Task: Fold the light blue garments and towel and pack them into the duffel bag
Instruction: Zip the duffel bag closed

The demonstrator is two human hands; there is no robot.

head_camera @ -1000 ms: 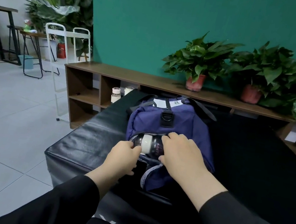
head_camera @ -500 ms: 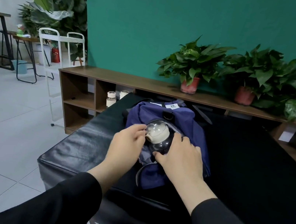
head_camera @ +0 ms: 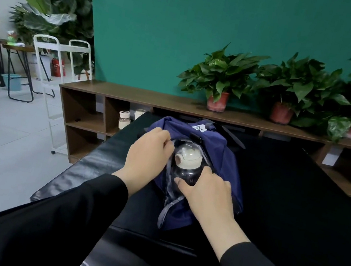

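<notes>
A navy blue duffel bag lies on the black padded table, its zipper opening facing me. A dark bottle with a cream cap stands upright in the opening, its lower part inside the bag. My left hand grips the bag's left opening edge beside the bottle. My right hand grips the bottle's dark body from the near right side. No light blue garments or towel are visible; the bag's inside is hidden.
A low wooden shelf runs behind the table with potted plants on top and two small bottles in a cubby. A white wire cart stands at the left over the tiled floor.
The bottle has turned from lying sideways to standing upright with its cap up, and sits deeper in the bag's opening. My left hand moved from the cap to the bag's edge.
</notes>
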